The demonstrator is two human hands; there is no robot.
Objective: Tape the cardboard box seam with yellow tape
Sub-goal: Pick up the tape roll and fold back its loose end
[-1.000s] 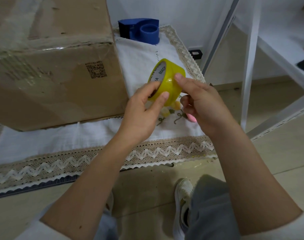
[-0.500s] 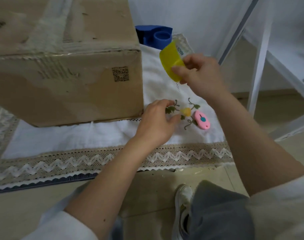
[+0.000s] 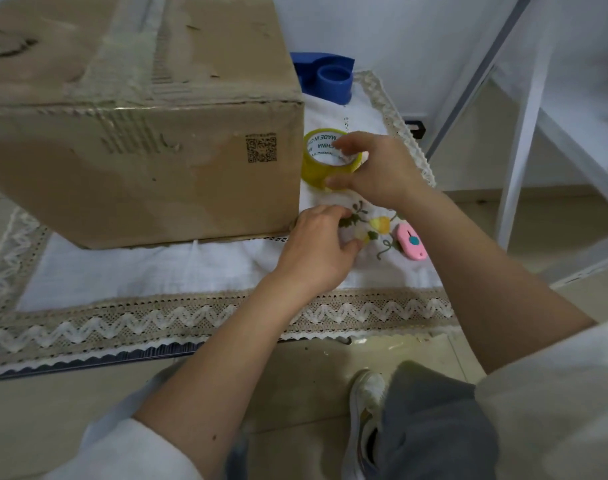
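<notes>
Now | yellow tape [image 3: 317,168] core: "MADE IN CHINA" | right hand [image 3: 375,168] grips roll

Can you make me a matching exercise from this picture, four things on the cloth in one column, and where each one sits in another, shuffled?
Things:
1. cardboard box
2. yellow tape roll
3. blue tape dispenser
4. pink cutter

Places:
A. at the back of the cloth, near the wall
B. beside the embroidered flowers, under the right forearm
C. filling the left part of the cloth
D. lying flat beside the box, under the right hand

Pairs: 1-C, 2-D, 3-A, 4-B
</notes>
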